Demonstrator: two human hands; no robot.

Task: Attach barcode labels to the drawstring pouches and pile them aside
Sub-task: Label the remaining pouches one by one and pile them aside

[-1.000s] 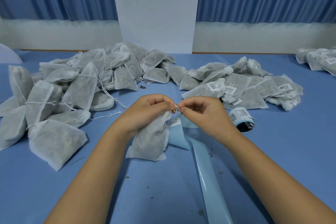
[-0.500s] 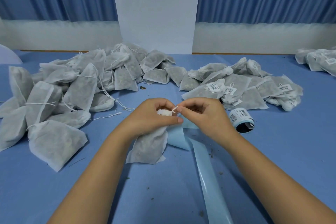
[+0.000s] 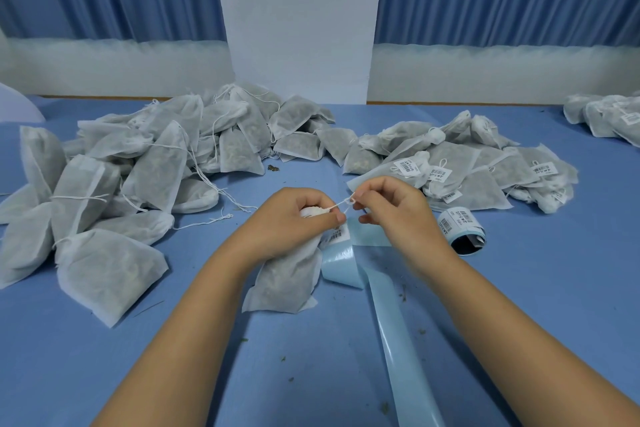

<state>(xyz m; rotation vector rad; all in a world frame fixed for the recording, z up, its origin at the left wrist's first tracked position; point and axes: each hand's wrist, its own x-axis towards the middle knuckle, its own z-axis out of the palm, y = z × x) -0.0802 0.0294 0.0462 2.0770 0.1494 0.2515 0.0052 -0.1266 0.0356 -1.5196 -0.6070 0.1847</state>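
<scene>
- Change since the earlier frames: the right hand has drawn slightly away toward the right, opening a small gap between the two hands where half a second ago they met.
- The drawstring now runs taut across that gap, from the gathered neck of the pouch to the right fingertips.
- A barcode label, hidden behind the left hand half a second ago, shows again just below the left thumb, against the upper edge of the pouch.
- Left hand: fingers curled round the bunched neck of the pouch, gripping it. The pouch body lies at centre frame, its lower end resting on the tabletop.
- Right hand: thumb and forefinger pinch the looped end of the drawstring; the other fingers are curled.
- Backing strip: pale blue, glossy, running from beside the pouch down to the lower edge of the frame.
- Label roll: lies on its side right of the right hand, with barcodes on its outer turns.
- Unlabelled pile: many pouches heaped at the left of the frame, loose strings trailing.
- Labelled pile: heaped at right centre, several white barcode tags showing. A further group sits at the far right edge, one tag visible.
- Writing: every label carries a barcode with a line of small print; the characters are too small to read. No brand is legible.
</scene>
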